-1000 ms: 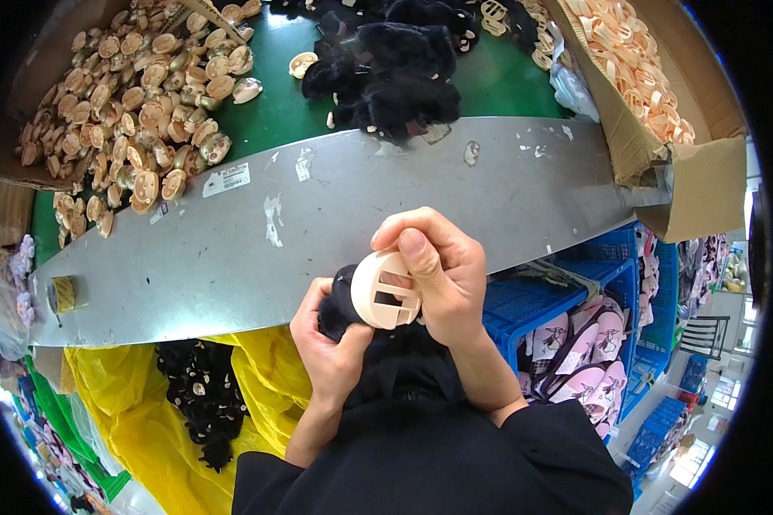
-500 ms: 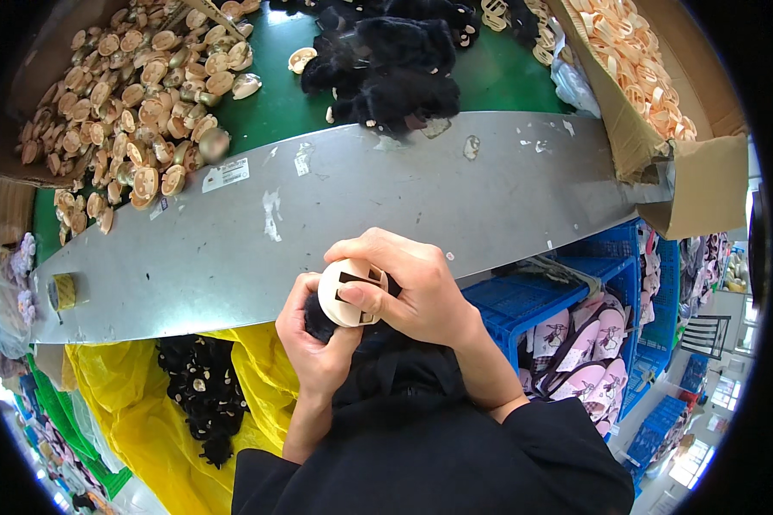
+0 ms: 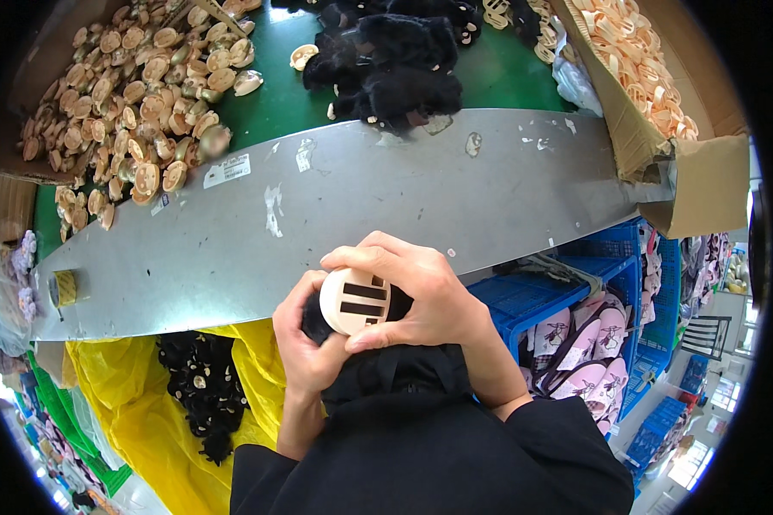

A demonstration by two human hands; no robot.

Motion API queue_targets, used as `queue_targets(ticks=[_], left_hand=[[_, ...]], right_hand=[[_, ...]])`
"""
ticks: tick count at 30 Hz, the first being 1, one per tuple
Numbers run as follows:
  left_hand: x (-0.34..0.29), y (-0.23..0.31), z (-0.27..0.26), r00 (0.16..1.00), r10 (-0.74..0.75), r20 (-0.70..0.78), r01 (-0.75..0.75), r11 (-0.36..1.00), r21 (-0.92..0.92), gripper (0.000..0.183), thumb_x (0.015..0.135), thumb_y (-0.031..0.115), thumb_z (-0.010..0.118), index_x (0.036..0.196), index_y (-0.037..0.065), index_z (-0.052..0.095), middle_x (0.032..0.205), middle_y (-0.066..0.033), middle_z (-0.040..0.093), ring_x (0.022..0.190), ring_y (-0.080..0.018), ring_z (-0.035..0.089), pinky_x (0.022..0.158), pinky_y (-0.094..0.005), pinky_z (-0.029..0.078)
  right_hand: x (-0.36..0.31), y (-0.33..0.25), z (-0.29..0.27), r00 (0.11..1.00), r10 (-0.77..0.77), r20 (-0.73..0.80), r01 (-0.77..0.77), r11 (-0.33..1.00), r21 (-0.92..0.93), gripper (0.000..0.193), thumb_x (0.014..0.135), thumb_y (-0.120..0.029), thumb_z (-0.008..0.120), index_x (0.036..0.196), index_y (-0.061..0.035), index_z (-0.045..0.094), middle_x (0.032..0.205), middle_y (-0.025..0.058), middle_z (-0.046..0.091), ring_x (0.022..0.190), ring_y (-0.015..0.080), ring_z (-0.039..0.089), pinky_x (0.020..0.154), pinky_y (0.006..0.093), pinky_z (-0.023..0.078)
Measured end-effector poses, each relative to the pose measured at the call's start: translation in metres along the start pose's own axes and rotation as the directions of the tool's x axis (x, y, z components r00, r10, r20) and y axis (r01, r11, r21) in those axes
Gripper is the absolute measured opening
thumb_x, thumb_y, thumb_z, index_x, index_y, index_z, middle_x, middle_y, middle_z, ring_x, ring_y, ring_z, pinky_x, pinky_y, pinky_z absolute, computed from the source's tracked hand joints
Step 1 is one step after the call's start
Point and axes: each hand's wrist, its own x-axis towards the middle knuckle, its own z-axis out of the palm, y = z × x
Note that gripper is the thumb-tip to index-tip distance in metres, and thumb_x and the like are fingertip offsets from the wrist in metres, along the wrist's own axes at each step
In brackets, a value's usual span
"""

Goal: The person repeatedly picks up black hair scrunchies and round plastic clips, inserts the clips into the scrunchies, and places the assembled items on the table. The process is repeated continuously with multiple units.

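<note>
Both of my hands are closed around a cream plastic disc [image 3: 359, 299] with dark slots, held over my lap at the table's near edge. Black plush fabric [image 3: 314, 321] shows behind and beside the disc. My left hand [image 3: 307, 348] wraps it from the left, its thumb at the lower rim. My right hand [image 3: 434, 292] curls over the top and right, with the fingers along the upper rim and the thumb pressed at the lower edge. The slotted face is turned up toward me. How far the fabric reaches under my hands is hidden.
A grey metal table edge [image 3: 361, 189] lies ahead. Beyond it are a heap of cream and gold parts [image 3: 146, 112] and black plush pieces [image 3: 404, 69]. A carton [image 3: 704, 184] of cream rings stands right, above blue crates [image 3: 524, 300]. A yellow bag [image 3: 116, 386] hangs lower left.
My right thumb has moved off the middle of the disc to its lower rim, uncovering the slots. The disc's face now shows more fully. Both hands remain in nearly the same place.
</note>
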Motion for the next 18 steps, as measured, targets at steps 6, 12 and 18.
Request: queue_targets(ticks=[6, 12, 18], left_hand=[[0.011, 0.002, -0.008, 0.970, 0.208, 0.128, -0.240, 0.906, 0.350, 0.044, 0.074, 0.022, 0.090, 0.099, 0.000, 0.062, 0.084, -0.0081, 0.062, 0.072, -0.0178, 0.060, 0.068, -0.0300, 0.050], [0.004, -0.006, -0.005, 0.971, 0.234, 0.056, -0.239, 0.908, 0.343, 0.042, 0.074, 0.022, 0.089, 0.099, 0.001, 0.062, 0.086, -0.0093, 0.061, 0.073, -0.0219, 0.060, 0.068, -0.0313, 0.050], [0.002, -0.004, 0.015, 0.942, 0.320, -0.105, -0.256, 0.883, 0.393, 0.039, 0.069, 0.001, 0.083, 0.102, 0.001, 0.063, 0.091, -0.0069, 0.063, 0.078, -0.0166, 0.061, 0.075, -0.0276, 0.049]], right_hand=[[0.002, 0.000, -0.004, 0.999, -0.032, -0.003, 0.033, 0.999, 0.029, 0.066, 0.071, -0.028, 0.092, 0.128, -0.0060, 0.067, 0.108, 0.0113, 0.066, 0.093, 0.0263, 0.068, 0.079, 0.0349, 0.057], [0.003, 0.002, 0.003, 0.996, -0.087, -0.026, 0.086, 0.996, -0.032, 0.053, 0.079, -0.033, 0.086, 0.119, -0.0041, 0.067, 0.102, 0.0121, 0.066, 0.087, 0.0283, 0.068, 0.075, 0.0349, 0.056], [0.016, -0.008, 0.014, 0.917, -0.135, -0.376, 0.117, 0.991, -0.071, 0.045, 0.103, -0.032, 0.055, 0.072, 0.0004, 0.061, 0.063, 0.0103, 0.055, 0.051, 0.0233, 0.053, 0.049, 0.0321, 0.040]])
